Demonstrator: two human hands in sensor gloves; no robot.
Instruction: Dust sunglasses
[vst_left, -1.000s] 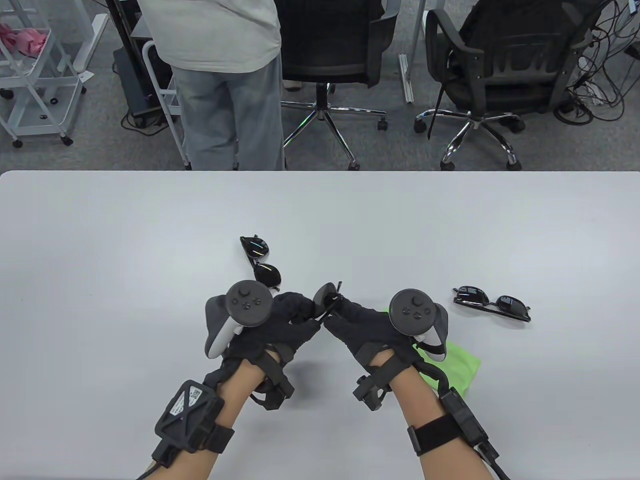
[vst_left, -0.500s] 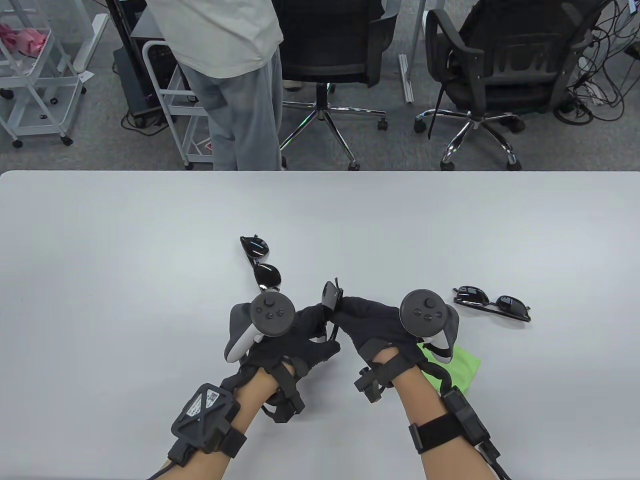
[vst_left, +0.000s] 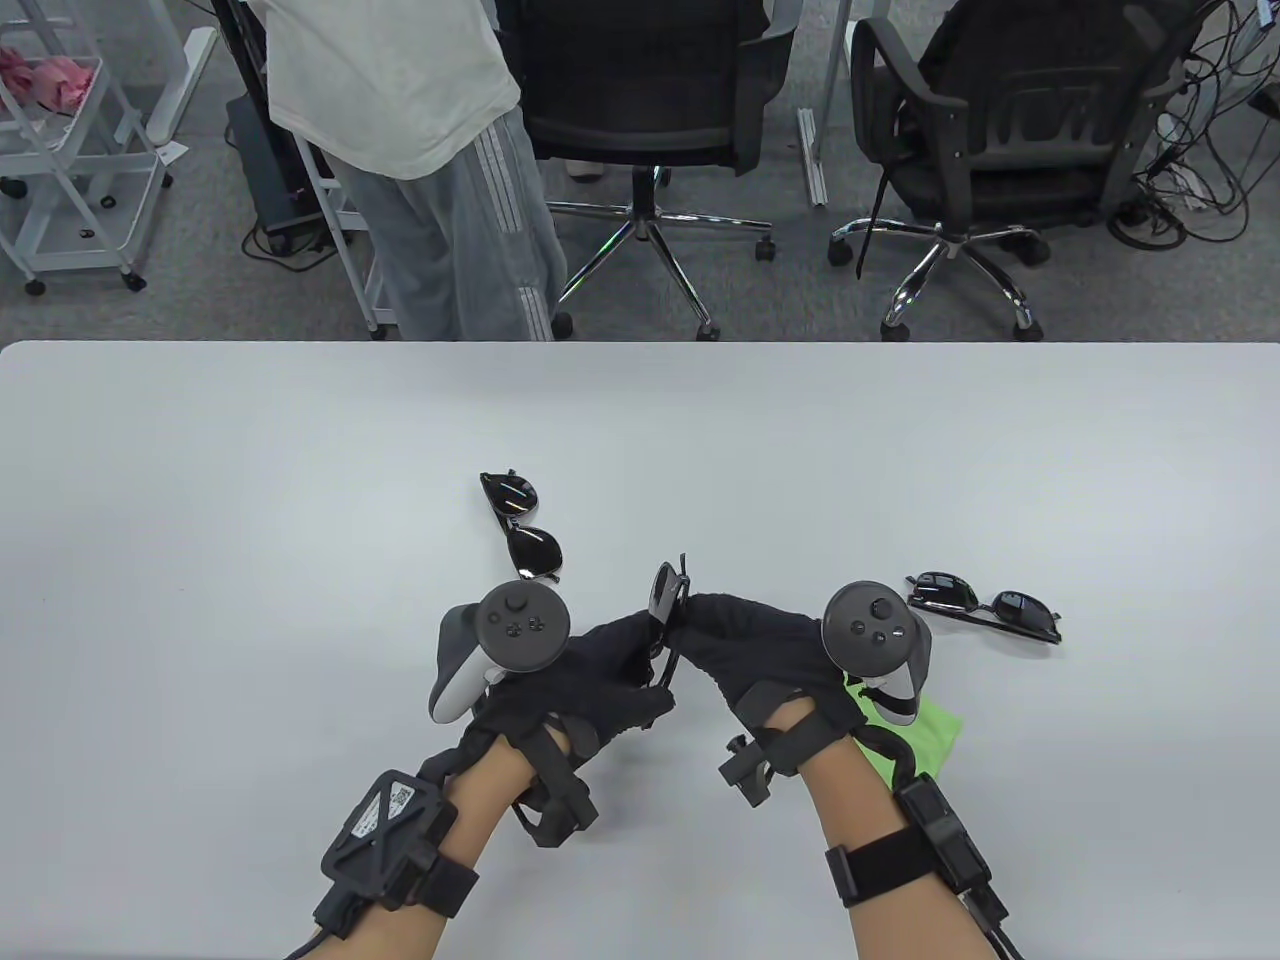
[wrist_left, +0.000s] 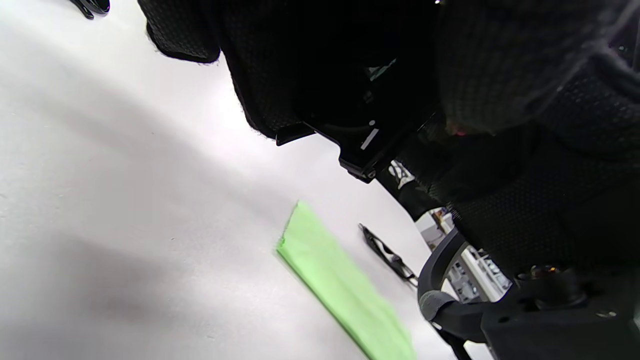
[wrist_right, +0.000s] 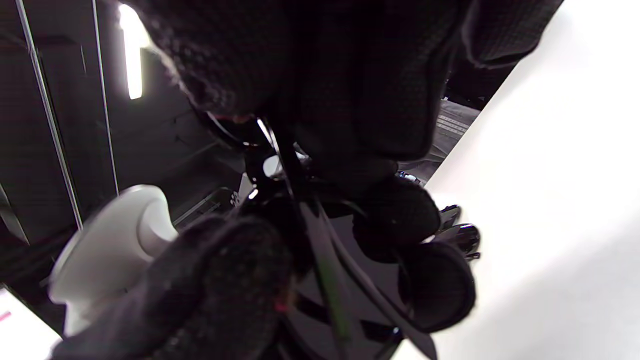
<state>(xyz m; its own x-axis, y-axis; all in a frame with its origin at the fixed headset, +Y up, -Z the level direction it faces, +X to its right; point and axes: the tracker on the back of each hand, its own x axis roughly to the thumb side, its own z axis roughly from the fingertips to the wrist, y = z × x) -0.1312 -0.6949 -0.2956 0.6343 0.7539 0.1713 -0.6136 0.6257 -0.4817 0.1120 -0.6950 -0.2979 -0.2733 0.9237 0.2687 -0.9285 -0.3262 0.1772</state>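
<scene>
Left hand (vst_left: 590, 675): gripping the held sunglasses (vst_left: 664, 600) from the left.
Right hand (vst_left: 745, 645): gripping them from the right.
Held sunglasses: sticking up between both hands, mostly hidden by gloves.
Green cloth (vst_left: 915, 735): lying under the right wrist, partly covered.

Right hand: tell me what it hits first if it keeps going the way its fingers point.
The right hand points up and left in the table view, toward the held sunglasses it already grips with the left hand. Beyond those, the sunglasses lying on the table come closest, though the line probably passes beside them.
</scene>
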